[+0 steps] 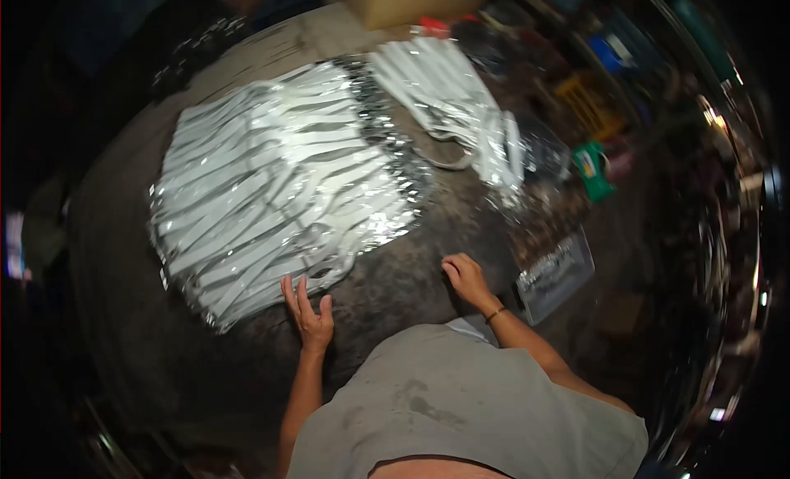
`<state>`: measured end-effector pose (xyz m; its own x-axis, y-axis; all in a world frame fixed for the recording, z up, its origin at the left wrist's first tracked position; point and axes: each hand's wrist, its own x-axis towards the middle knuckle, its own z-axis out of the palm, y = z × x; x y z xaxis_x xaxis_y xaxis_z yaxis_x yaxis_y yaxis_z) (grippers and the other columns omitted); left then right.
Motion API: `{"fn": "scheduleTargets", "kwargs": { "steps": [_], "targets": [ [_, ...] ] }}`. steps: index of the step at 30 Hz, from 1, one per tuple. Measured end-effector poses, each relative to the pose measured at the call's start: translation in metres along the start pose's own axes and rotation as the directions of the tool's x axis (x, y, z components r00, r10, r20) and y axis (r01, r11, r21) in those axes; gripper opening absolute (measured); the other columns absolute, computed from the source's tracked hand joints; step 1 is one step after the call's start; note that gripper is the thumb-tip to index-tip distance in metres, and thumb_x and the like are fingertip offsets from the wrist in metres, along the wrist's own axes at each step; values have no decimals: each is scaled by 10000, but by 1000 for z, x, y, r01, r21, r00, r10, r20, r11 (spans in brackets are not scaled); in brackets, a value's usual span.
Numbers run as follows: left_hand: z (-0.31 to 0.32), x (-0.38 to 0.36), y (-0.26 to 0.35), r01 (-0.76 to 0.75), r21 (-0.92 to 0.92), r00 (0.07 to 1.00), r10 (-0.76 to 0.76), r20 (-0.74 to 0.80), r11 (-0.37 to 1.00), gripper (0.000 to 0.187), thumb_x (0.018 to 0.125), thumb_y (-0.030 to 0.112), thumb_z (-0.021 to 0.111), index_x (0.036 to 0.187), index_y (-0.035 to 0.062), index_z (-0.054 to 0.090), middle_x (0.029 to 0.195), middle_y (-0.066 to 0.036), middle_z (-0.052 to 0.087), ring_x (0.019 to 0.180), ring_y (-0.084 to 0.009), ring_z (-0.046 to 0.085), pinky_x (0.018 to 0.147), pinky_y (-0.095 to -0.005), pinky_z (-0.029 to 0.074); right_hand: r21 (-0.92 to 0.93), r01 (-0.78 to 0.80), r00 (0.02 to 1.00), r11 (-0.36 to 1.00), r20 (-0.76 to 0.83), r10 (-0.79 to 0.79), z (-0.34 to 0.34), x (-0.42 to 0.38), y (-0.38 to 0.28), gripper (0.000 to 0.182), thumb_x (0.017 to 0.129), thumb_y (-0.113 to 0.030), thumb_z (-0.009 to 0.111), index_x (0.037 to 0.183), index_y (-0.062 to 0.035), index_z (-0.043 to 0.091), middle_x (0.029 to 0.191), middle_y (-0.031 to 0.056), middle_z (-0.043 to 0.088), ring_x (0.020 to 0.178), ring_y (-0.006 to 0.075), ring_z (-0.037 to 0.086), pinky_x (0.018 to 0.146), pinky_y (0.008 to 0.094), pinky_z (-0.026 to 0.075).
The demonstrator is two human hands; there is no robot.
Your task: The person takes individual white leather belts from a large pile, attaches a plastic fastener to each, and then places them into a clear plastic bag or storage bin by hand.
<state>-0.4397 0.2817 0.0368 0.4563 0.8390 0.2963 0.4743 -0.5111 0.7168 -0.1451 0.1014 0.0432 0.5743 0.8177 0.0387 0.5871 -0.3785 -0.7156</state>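
Your left hand (311, 321), fingers spread, is by the white strips (284, 170). Your right hand (467, 280), fingers curled, grip unclear, is above the table (399, 286).

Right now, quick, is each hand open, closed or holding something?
Left hand: open, spread by the white strips.
Right hand: curled; whether it holds anything cannot be told.

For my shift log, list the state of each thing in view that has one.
Left hand: open, fingers spread.
Right hand: fingers curled; grip unclear.
Larger set of white strips: spread out, side by side.
Smaller set of white strips: bunched together.
Tabletop: dark, blotched.
Pale tray: holding shiny pieces, blurred.
Grey shirt: marked with dark patches.
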Motion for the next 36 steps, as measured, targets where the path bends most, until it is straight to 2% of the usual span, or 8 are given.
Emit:
{"fn": "scheduleTargets", "kwargs": {
  "steps": [4,7,14,24,26,30,33,36],
  "targets": [
    [18,-8,30,0,-108,991,15,133,994,516,871,121,604,1331,-30,425,1474,-244,251,1352,-408,281,1090,-460,261,-11,-159,980,987,-120,156,-41,-16,30,131,860,-151,596,905,-36,641,871,138,625,827,335,611,733,386,483],
    [29,-7,44,-80,-129,989,95,117,988,505,877,106,597,1337,-13,428,1455,-256,263,1317,-411,329,1060,-456,321,-8,-194,945,981,-269,185,-69,-35,58,159,864,-163,576,897,-22,643,860,158,636,831,342,617,730,399,482],
    [50,-9,71,-111,-122,977,131,166,986,455,882,96,588,1305,-14,462,1425,-226,330,1268,-379,406,1044,-424,349,-32,-367,893,929,-292,343,-103,-98,105,193,865,-169,580,920,7,636,852,163,642,788,305,625,711,369,484],
    [112,-32,123,-61,-55,985,69,160,997,382,895,107,587,1268,51,526,1399,-162,401,1236,-301,444,940,-340,413,-21,-276,875,961,-420,242,-172,-52,205,163,879,-130,555,967,-21,641,917,171,623,898,367,594,780,412,480],
    [133,-35,148,-6,-64,978,19,209,998,357,888,95,583,1237,33,542,1374,-211,408,1233,-371,444,1020,-410,372,-21,-287,887,958,-383,258,-192,-26,222,179,890,-108,540,1010,-34,650,958,168,614,918,364,589,786,413,479],
    [175,-37,207,-54,-72,959,71,273,996,329,874,80,605,1198,30,572,1367,-189,421,1206,-345,476,992,-394,402,-112,-310,935,944,-214,281,-216,37,252,269,910,-66,511,1148,-90,635,1043,162,590,946,368,586,792,446,481],
    [195,-37,240,-74,-79,947,95,308,994,324,864,68,620,1184,32,584,1374,-171,411,1135,-321,536,936,-375,453,-392,-247,959,886,30,281,-227,77,269,439,923,-84,488,1354,-167,469,1114,192,571,967,398,588,801,491,485],
    [208,-36,256,-115,-54,950,125,285,992,326,849,51,637,1172,35,593,1381,-161,404,1094,-303,568,900,-366,480,-412,-285,949,865,3,314,-245,107,271,482,942,-173,484,1411,-185,373,1118,221,567,952,423,590,798,507,482]
  ]
}}
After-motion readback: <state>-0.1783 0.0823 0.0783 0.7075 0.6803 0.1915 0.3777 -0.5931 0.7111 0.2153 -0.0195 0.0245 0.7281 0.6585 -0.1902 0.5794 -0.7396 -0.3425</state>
